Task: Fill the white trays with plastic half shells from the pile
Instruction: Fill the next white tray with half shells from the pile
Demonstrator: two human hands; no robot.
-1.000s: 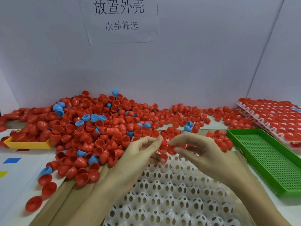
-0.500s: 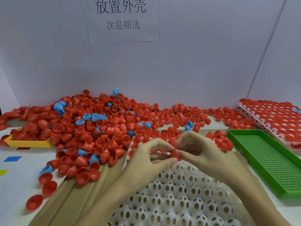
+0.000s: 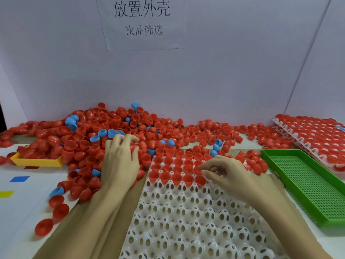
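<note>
A big pile of red half shells (image 3: 89, 139), with a few blue ones mixed in, covers the back left of the table. The white tray (image 3: 186, 221) lies in front of me. Its far rows hold red shells (image 3: 177, 165); the nearer cells are bare. My left hand (image 3: 119, 157) lies palm down on the pile, fingers curled over red shells. My right hand (image 3: 225, 174) is at the right end of the filled rows. Its thumb and forefinger pinch a red half shell (image 3: 197, 170) at a tray cell.
A green perforated tray (image 3: 308, 184) lies at the right. Behind it stand stacked white trays filled with red shells (image 3: 317, 133). A yellow tray (image 3: 37, 161) sits at the left under the pile's edge. Loose shells (image 3: 56, 202) lie near my left forearm.
The hands were together over the tray's far end, handling a red shell. They have parted: the left moved out onto the pile, the right dropped to the tray's filled rows.
</note>
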